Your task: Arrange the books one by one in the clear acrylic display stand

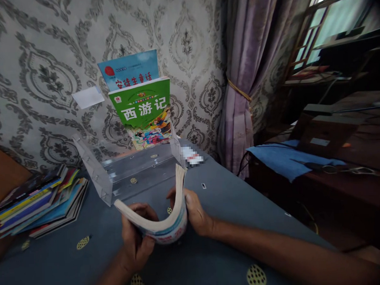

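Note:
A thick paperback book (pixel 170 230) is bent into a U shape between my hands, its page edges facing up. My left hand (pixel 136 235) grips its left side, thumb on the cover and fingers curled over the inner face. On the right side, my right hand (pixel 194 209) is closed round the book, with some fingertips showing inside the bend. Beyond them stands a clear plastic rack (pixel 95 172). A green book (pixel 141 104) with a colourful cover leans upright at its back, in front of a blue book (pixel 131 67).
A slanting pile of books (pixel 44 203) lies on the left of the grey patterned tablecloth (pixel 226 241). Right of the rack is a small blurred-out item (pixel 192 156). A purple curtain (pixel 240 73) hangs by the wall; a dark table with blue cloth (pixel 281 157) stands at right.

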`<state>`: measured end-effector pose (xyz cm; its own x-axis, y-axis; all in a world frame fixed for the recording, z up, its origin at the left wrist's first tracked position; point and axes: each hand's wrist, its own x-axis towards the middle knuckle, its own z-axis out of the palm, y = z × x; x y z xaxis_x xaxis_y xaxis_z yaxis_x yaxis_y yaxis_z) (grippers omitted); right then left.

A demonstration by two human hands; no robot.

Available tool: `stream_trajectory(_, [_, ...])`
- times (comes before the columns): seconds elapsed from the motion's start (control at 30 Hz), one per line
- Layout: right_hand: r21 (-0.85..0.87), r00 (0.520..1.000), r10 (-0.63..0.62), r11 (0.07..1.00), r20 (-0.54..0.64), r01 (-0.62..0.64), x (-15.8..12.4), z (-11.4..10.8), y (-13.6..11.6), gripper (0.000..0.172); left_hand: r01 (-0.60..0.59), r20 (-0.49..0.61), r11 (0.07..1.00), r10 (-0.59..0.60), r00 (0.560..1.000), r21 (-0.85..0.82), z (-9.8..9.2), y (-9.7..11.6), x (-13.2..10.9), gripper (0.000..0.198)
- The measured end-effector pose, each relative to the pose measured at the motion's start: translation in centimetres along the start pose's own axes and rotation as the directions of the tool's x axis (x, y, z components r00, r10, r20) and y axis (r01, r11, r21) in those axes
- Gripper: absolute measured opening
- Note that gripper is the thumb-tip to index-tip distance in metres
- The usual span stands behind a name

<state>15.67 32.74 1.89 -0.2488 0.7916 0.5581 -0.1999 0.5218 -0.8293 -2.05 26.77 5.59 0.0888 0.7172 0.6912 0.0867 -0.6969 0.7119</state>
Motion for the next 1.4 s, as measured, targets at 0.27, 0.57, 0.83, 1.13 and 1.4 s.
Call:
stream_trajectory(0.27, [-0.036,1.000,-0.009,0.999,-0.012,0.008,0.4,0.2,-1.0,0.070,-0.012,0.003,1.000,0.012,1.000,0.002,-0.2,-0.3,-0.3,0.031])
stream_trajectory(0.57, [-0.073,0.996,-0.034,0.997,-0.081,0.028,1.0,0.3,-1.0,0.068,0.046,-0.057,0.987,-0.038,0.998,0.152,-1.5,-0.9,-0.9,0.055])
stream_trajectory(0.83, [-0.098,0.986,-0.010,0.995,-0.165,-0.006,1.5,0.3,-0.3,0.068,0.193,-0.118,0.973,-0.178,0.977,0.126,-1.6,0.0,0.4,0.064])
stream_trajectory(1.13, [-0.078,0.988,-0.006,0.997,-0.156,-0.006,1.8,0.2,-0.2,0.068,0.023,-0.107,0.986,-0.005,0.994,0.165,-1.5,-1.5,0.5,0.068])
stream_trajectory(1.4, [-0.079,0.991,0.030,0.996,-0.129,-0.041,2.0,0.0,-1.0,0.072,0.108,-0.091,0.982,-0.094,0.991,0.155,-1.7,-1.7,0.7,0.080])
